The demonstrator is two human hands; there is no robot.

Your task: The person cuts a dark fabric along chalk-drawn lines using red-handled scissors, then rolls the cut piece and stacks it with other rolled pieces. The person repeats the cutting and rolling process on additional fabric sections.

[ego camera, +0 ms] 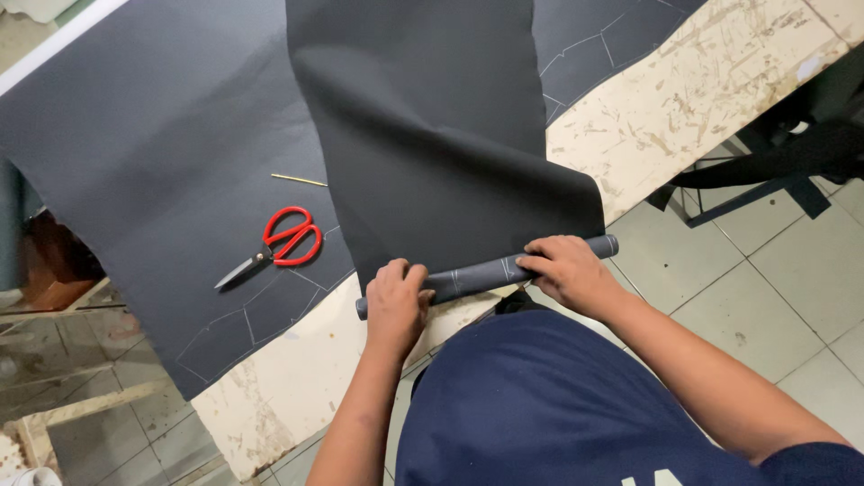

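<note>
Both hands gripped a rolled end of dark fabric (pixel 486 270) at the table's (pixel 684 108) near edge: left hand (pixel 396 306) and right hand (pixel 562 270) closed over the roll. Red-handled scissors (pixel 274 247) and a thin yellow stick (pixel 300 180) lay nearby on a larger dark sheet (pixel 153 153).

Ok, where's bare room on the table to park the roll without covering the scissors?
Bare wooden table lies right of the upright fabric sheet, and a strip along the near edge left of the left hand. It is crowded around the red scissors and the roll under the right hand.
</note>
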